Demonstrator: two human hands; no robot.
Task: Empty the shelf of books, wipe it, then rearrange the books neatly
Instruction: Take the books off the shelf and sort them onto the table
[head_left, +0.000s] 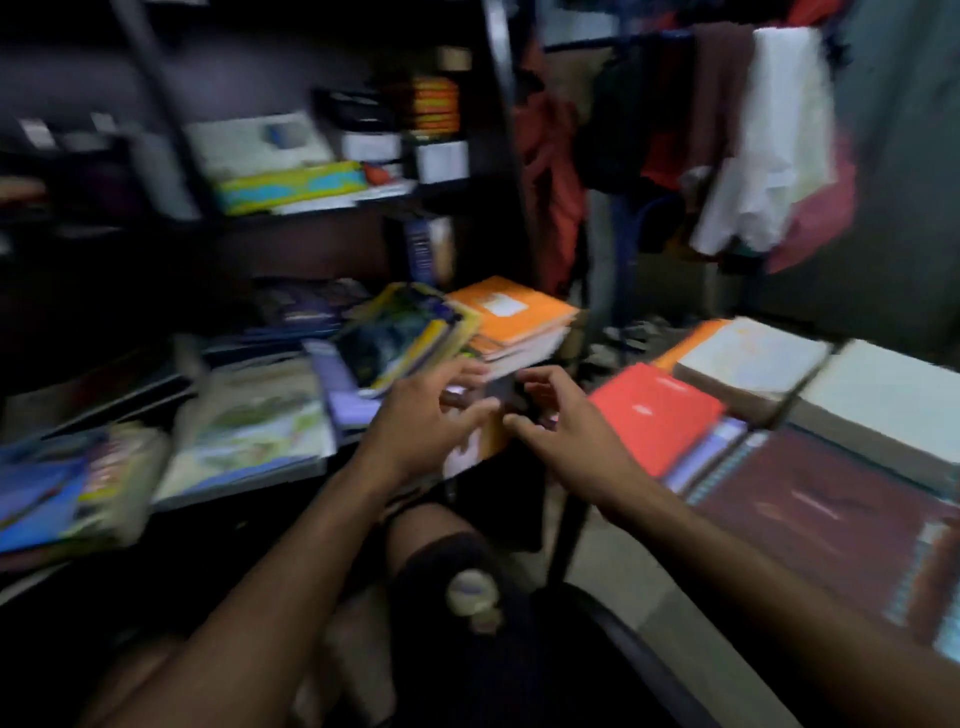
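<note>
We see both of our hands reaching forward at the middle of the blurred view. Our left hand (431, 410) has its fingers spread and loosely bent, and our right hand (550, 415) likewise has its fingers apart and bent. Between them lies a small dark thing with an orange and white book (475, 449) just under it; we cannot tell whether either hand has hold of anything, because the motion blur smears the fingertips.

At about twelve o'clock from the hands sits a stack of orange notebooks (511, 317), and just beside it at eleven o'clock lies a yellow-edged book with a dark cover (400, 338), tilted over a pale purple one (337, 384). At nine o'clock a large book with a green and white cover (249, 436) lies flat, and further out at eight o'clock there is a blue book (47, 499).

At three o'clock a red notebook (657, 415) lies on a spiral-bound pad, with a maroon spiral notebook (821, 514) at four o'clock and white books (748, 356) at two o'clock.

The shelf (322, 205) stands at eleven o'clock, higher up, holding a yellow and blue book (291, 189) and some boxes. Clothes (763, 135) hang at one o'clock.
</note>
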